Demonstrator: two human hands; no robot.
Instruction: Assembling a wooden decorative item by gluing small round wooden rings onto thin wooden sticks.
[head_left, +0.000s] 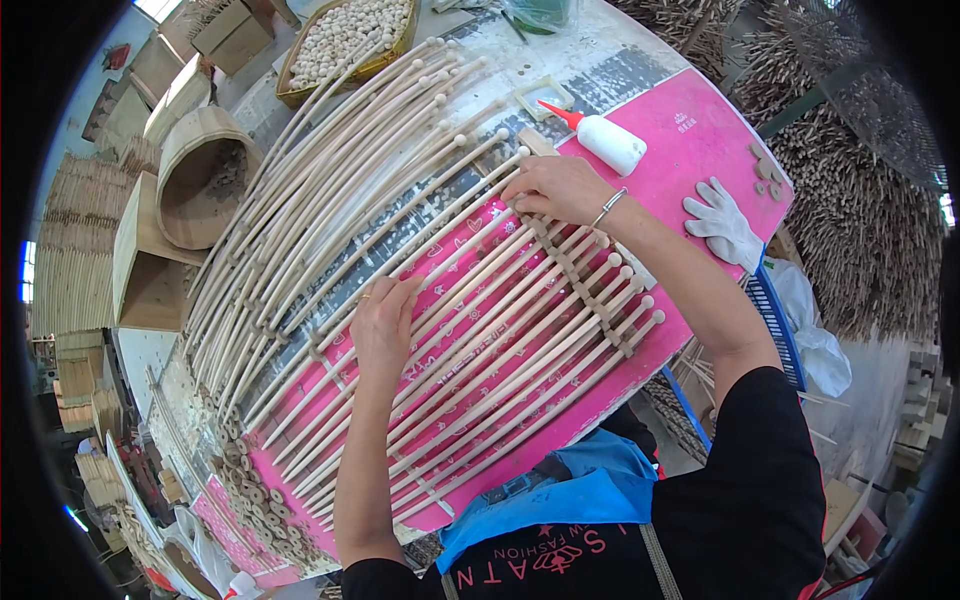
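Many thin pale wooden rods [455, 345] lie side by side across a pink patterned sheet, several tipped with small round wooden balls [614, 261]. A notched wooden strip [575, 275] runs crosswise under their right ends. My left hand [385, 318] is over the middle of the row, its fingers closed on a rod. At the row's upper right, my right hand [560, 190] pinches near the end of a rod beside the strip. What sits between its fingertips is hidden. A red-tipped white glue bottle [611, 146] lies just beyond this hand.
More rods [330, 190] cover the table to the left. A basket of wooden balls [350, 45] stands at the back. Drilled wooden discs [255, 500] are heaped at lower left. A white glove [722, 225] lies right. Stacked sticks [830, 180] and wooden barrels [208, 180] surround the table.
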